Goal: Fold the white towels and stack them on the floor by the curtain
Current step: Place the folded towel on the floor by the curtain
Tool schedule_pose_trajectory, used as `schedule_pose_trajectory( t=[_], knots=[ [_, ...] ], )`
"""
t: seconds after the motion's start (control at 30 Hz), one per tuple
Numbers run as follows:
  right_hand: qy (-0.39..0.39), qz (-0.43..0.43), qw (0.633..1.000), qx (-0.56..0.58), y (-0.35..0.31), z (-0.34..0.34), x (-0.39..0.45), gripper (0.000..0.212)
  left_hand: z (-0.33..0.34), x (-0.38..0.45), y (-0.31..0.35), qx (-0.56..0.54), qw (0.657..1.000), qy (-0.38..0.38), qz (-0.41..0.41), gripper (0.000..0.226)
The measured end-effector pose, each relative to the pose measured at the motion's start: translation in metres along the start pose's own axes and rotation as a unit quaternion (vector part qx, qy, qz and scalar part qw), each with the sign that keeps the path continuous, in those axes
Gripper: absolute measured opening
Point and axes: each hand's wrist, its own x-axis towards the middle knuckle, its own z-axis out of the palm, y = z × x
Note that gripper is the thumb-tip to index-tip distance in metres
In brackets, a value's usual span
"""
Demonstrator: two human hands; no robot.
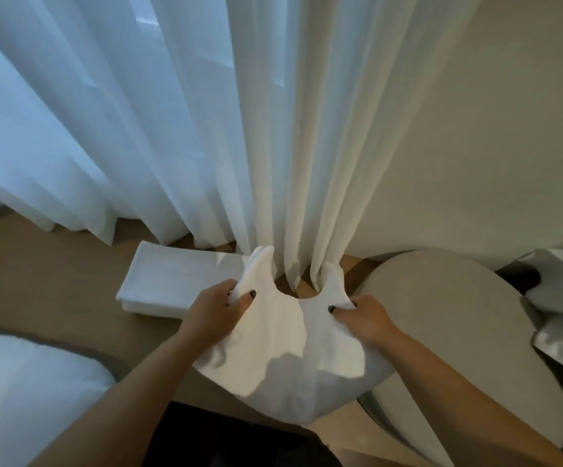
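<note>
1. A white towel (283, 358) hangs in the air above the floor (47, 274), stretched between two hands just short of the curtain (273, 146).
2. The left hand (214, 310) and the right hand (362, 316) each pinch an upper corner in a closed grip, apparently to spread the cloth for folding.
3. A folded towel (179, 281) already lies on the floor by the curtain, likely the start of the stack.
4. A round beige seat (441, 315) stands at right.

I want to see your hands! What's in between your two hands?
In the head view, the white towel sags between the left hand and the right hand; over its dipping top edge show wooden floor and the curtain.
</note>
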Motion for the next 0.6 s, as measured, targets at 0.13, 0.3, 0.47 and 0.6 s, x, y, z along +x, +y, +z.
schedule_pose_trajectory(
  t=[0.13, 0.3, 0.47, 0.6],
  knots=[
    [-0.018, -0.036, 0.999, -0.011, -0.008, 0.027, 0.009, 0.029, -0.010, -0.005, -0.027, -0.015, 0.999, 0.019, -0.024, 0.022],
    [-0.010, -0.033, 0.999, 0.018, -0.023, 0.055, 0.018, 0.023, -0.033, 0.009, -0.068, -0.025, 0.997, 0.052, -0.047, 0.022],
    [-0.008, 0.019, 0.998, 0.055, -0.040, 0.094, 0.033, 0.015, -0.049, 0.027, -0.123, -0.079, 0.991, 0.022, -0.109, 0.026],
    [0.019, 0.039, 0.996, 0.075, -0.058, 0.133, 0.047, 0.015, -0.068, 0.053, -0.167, -0.082, 0.991, 0.012, -0.101, 0.026]
  ],
)
